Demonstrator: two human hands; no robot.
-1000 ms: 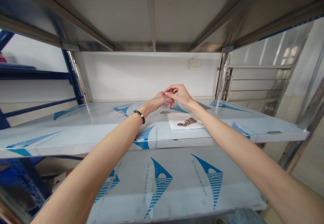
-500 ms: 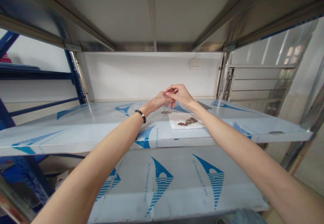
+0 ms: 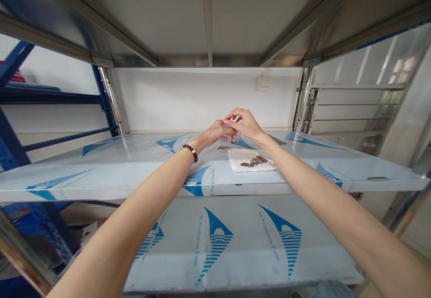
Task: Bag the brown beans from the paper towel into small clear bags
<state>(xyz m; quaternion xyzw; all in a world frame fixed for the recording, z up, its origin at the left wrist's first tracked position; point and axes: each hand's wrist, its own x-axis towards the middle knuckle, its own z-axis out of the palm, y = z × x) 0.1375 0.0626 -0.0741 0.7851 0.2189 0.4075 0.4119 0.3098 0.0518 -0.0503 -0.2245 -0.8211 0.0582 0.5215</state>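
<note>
Both hands meet above the middle shelf (image 3: 101, 172) of a steel rack. My left hand (image 3: 213, 134), with a dark bead bracelet at the wrist, and my right hand (image 3: 245, 122) both pinch the top of a small clear plastic bag (image 3: 226, 137). A few small brown pieces lie in the bottom of the bag, just above the shelf. To the right of it a white sheet (image 3: 251, 159) lies on the shelf with a pile of small brown pieces (image 3: 254, 161) on it.
The shelves wear white protective film with blue logos; a lower shelf (image 3: 235, 244) juts toward me. A blue rack (image 3: 13, 145) stands at left, another steel rack (image 3: 353, 109) at right. A white wall switch (image 3: 264, 83) sits on the back wall.
The view has shifted slightly, so hands and shelf sit a little further right. Both hands stay pinched on the bag's top, with my right fingers raised a little.
</note>
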